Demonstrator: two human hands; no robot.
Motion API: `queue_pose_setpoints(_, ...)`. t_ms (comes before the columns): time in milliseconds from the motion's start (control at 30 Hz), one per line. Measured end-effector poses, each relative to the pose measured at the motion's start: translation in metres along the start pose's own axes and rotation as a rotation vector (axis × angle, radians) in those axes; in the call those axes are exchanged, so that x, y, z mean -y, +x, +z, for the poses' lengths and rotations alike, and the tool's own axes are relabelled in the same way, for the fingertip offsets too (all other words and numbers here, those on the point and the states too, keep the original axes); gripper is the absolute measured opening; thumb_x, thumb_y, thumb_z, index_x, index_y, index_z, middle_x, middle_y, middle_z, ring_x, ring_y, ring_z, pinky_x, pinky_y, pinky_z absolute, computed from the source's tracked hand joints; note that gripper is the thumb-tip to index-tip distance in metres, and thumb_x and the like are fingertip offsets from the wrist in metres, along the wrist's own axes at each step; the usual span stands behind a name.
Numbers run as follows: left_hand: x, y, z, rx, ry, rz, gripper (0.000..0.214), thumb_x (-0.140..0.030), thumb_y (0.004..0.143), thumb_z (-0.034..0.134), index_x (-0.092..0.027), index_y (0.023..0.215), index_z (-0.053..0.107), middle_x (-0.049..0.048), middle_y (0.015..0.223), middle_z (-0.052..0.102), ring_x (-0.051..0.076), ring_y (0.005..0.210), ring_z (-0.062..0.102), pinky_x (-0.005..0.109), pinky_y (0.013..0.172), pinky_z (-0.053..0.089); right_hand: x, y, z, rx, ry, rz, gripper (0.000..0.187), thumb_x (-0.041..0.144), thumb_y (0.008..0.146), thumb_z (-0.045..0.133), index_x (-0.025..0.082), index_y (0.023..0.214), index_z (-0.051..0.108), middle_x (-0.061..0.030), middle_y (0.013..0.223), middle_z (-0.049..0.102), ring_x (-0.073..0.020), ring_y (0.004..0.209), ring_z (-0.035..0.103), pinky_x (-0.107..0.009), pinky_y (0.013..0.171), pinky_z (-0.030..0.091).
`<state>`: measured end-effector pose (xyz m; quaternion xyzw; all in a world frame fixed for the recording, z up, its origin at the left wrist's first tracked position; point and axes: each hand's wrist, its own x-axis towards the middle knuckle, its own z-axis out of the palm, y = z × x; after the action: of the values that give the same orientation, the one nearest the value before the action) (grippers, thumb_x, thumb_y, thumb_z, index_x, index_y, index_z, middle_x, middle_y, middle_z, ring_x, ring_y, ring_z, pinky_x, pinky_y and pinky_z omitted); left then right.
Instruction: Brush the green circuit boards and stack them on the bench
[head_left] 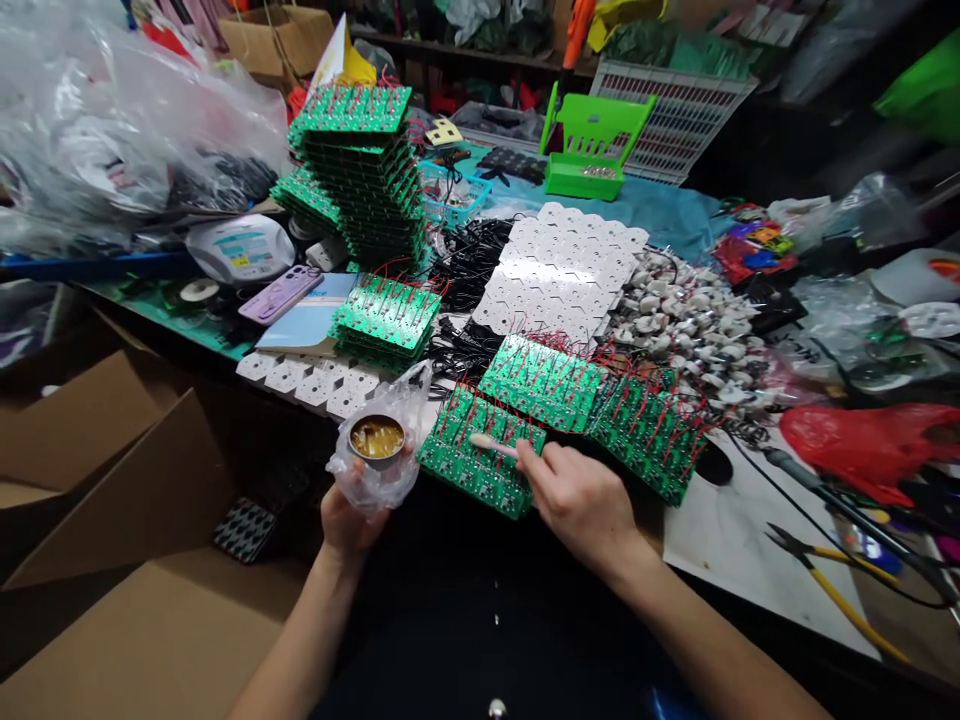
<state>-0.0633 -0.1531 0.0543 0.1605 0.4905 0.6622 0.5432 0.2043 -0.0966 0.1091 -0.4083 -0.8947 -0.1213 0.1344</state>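
Note:
In the head view, my left hand (352, 520) is closed around a small round tin (377, 440) wrapped in a clear plastic bag (352, 485). The tin's top is uncovered and shows amber, shiny contents. My right hand (577, 495) pinches a thin, pale-handled brush (491, 444), its cream-coloured head over a green circuit board panel (465, 465) at the table's front edge. Whether the brush touches the panel I cannot tell. Red wires rise from this panel. Beside it lie two more wired panels, one behind (544, 380) and one to the right (649, 435).
A tall stack of green panels (367, 180) and a lower stack (386, 320) stand at left. White perforated sheets (559, 270), black cables (480, 260) and a heap of small white parts (690, 320) lie behind. Yellow-handled cutters (832, 580) and a soldering iron (795, 468) are at right.

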Motion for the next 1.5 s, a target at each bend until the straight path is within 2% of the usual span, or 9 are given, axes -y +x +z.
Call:
queue_pose_setpoints(167,-0.002,-0.002,0.002,-0.002,0.002,0.015,0.052,-0.057,0.069,0.073,-0.024,0.109,0.069,0.0142,0.105,0.074,0.036,0.105,0.069,0.054,0.096,0.055,-0.020,0.003,-0.002,-0.059,0.002,0.163,0.026,0.030,0.102,0.051,0.019,0.111,0.073,-0.0018,0.069,0.060,-0.0135,0.063,0.050,-0.031,0.057,0.027)
queue_pose_setpoints(367,-0.004,-0.001,0.004,-0.013,-0.017,-0.009,0.052,-0.055,0.066,0.074,-0.024,0.108,0.070,0.0129,0.102,0.076,0.034,0.099,0.071,0.052,0.094,0.056,0.003,-0.034,-0.020,0.031,0.243,-0.033,0.027,0.025,0.102,0.049,0.014,0.113,0.071,-0.0018,0.073,0.059,-0.0126,0.064,0.050,-0.030,0.061,0.031)
queue_pose_setpoints(500,-0.003,0.000,0.003,-0.028,0.020,0.016,0.053,-0.056,0.069,0.072,-0.024,0.111,0.069,0.0148,0.106,0.074,0.036,0.102,0.070,0.054,0.094,0.056,0.000,-0.032,-0.011,0.027,0.110,-0.020,0.026,0.022,0.101,0.050,0.014,0.113,0.071,-0.0022,0.071,0.058,-0.0131,0.062,0.047,-0.032,0.058,0.028)
queue_pose_setpoints(700,-0.003,0.000,0.002,0.001,0.045,0.040,0.049,-0.056,0.072,0.070,-0.025,0.110,0.069,0.0142,0.104,0.074,0.035,0.102,0.070,0.053,0.094,0.056,-0.030,-0.011,-0.001,-0.036,-0.103,0.150,0.026,0.026,0.101,0.051,0.017,0.110,0.073,-0.0031,0.069,0.060,-0.0141,0.064,0.050,-0.032,0.058,0.026)
queue_pose_setpoints(967,-0.003,0.002,0.000,0.001,0.023,0.039,0.048,-0.052,0.073,0.070,-0.025,0.113,0.069,0.0137,0.108,0.075,0.032,0.097,0.071,0.051,0.089,0.059,-0.010,-0.059,-0.026,-0.001,0.236,-0.002,0.025,0.025,0.101,0.051,0.016,0.113,0.071,-0.0020,0.071,0.060,-0.0123,0.065,0.052,-0.029,0.062,0.033)
queue_pose_setpoints(1100,-0.003,0.003,0.001,0.006,0.049,0.051,0.049,-0.052,0.075,0.068,-0.027,0.117,0.067,0.0128,0.109,0.075,0.031,0.096,0.071,0.050,0.089,0.059,-0.015,-0.058,-0.020,0.005,0.078,0.012,0.025,0.022,0.101,0.051,0.016,0.113,0.072,-0.0011,0.067,0.057,-0.0129,0.061,0.047,-0.032,0.057,0.027)
queue_pose_setpoints(1267,-0.005,0.001,0.005,0.005,0.094,0.079,0.050,-0.056,0.075,0.067,-0.026,0.115,0.068,0.0142,0.110,0.074,0.035,0.103,0.070,0.054,0.094,0.056,-0.040,-0.032,-0.009,-0.024,-0.091,0.167,0.026,0.026,0.102,0.050,0.017,0.110,0.073,-0.0021,0.068,0.059,-0.0134,0.063,0.050,-0.032,0.056,0.026)
queue_pose_setpoints(1367,-0.005,-0.003,0.004,-0.007,0.074,0.052,0.052,-0.058,0.071,0.071,-0.024,0.110,0.069,0.0150,0.108,0.074,0.035,0.103,0.070,0.055,0.095,0.055,-0.032,-0.018,-0.012,-0.101,0.063,0.230,0.025,0.028,0.102,0.051,0.018,0.110,0.072,-0.0023,0.072,0.063,-0.0131,0.067,0.056,-0.029,0.059,0.032)
queue_pose_setpoints(1500,-0.002,-0.007,0.000,-0.005,0.078,0.022,0.058,-0.053,0.064,0.077,-0.020,0.110,0.069,0.0163,0.108,0.073,0.036,0.102,0.070,0.054,0.093,0.057,0.009,0.002,-0.015,-0.109,0.503,0.115,0.027,0.028,0.104,0.046,0.017,0.118,0.066,-0.0039,0.084,0.068,-0.0125,0.074,0.061,-0.025,0.068,0.042)
